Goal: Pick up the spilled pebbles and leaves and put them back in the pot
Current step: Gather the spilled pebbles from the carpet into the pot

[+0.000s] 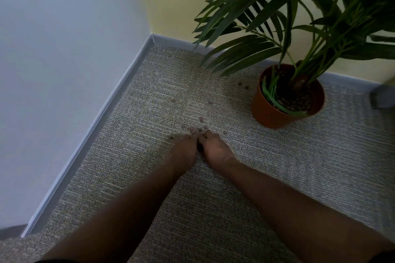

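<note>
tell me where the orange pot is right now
In the head view the orange pot stands upright on the carpet at right, near the yellow wall's baseboard, beyond and right of both hands.

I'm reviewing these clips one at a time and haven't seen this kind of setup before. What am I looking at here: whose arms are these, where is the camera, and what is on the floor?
There is no robot here. The single picture comes from a wide-angle camera on a person's head, looking forward and down, so the two bare arms coming in from the bottom edge are that person's own.

The left hand and right hand are side by side, low on the carpet, fingertips at a cluster of small brown pebbles. More pebbles lie scattered farther off, some near the pot.

The pot is orange, stands upright near the wall in a room corner, and holds a green leafy plant with pebbles already inside.

Whether either hand already holds any pebbles cannot be told; the fingers are curled and slightly blurred.
</note>
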